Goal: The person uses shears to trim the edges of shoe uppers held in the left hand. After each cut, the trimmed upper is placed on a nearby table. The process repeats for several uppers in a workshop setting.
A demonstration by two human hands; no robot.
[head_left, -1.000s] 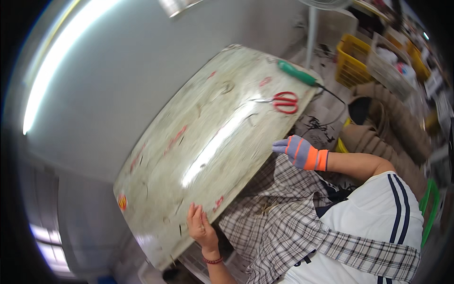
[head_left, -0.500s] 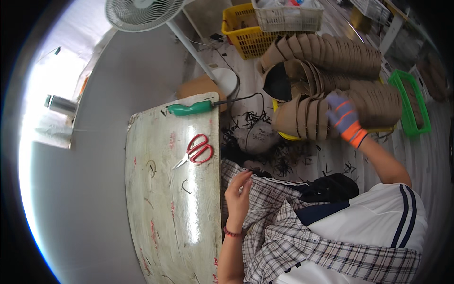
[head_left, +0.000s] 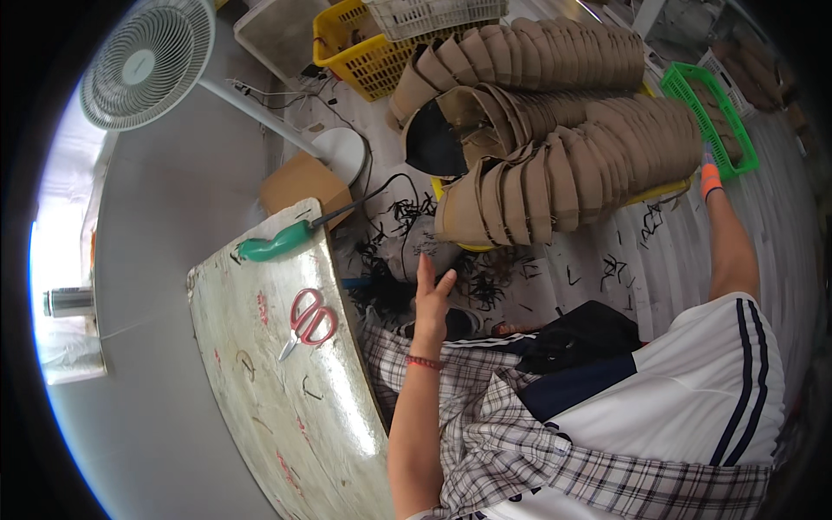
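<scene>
My bare left hand (head_left: pixel 432 299), a red beaded bracelet at its wrist, is raised above my lap by the table edge. Thumb and fingers stand apart, with nothing held. My right hand (head_left: pixel 711 173) wears a grey and orange work glove and reaches far out to the right. It is at the far end of the nearest row of nested, curved brown fabric-like pieces (head_left: pixel 555 186), beside the green basket (head_left: pixel 752 161). Its fingers are mostly hidden there, so I cannot make out what it touches. Two more rows of brown pieces (head_left: pixel 529 56) lie behind.
On the worn table (head_left: pixel 260 373) lie red-handled scissors (head_left: pixel 309 322) and a green-handled tool (head_left: pixel 277 241) with a cord. A white standing fan (head_left: pixel 147 65), a yellow crate (head_left: pixel 360 65) and a white basket (head_left: pixel 433 17) stand beyond. Black scraps (head_left: pixel 485 286) litter the floor.
The view has turned rightward. My right hand has gone from the top of the near row to its far right end by the green basket. My left hand's fingers have spread.
</scene>
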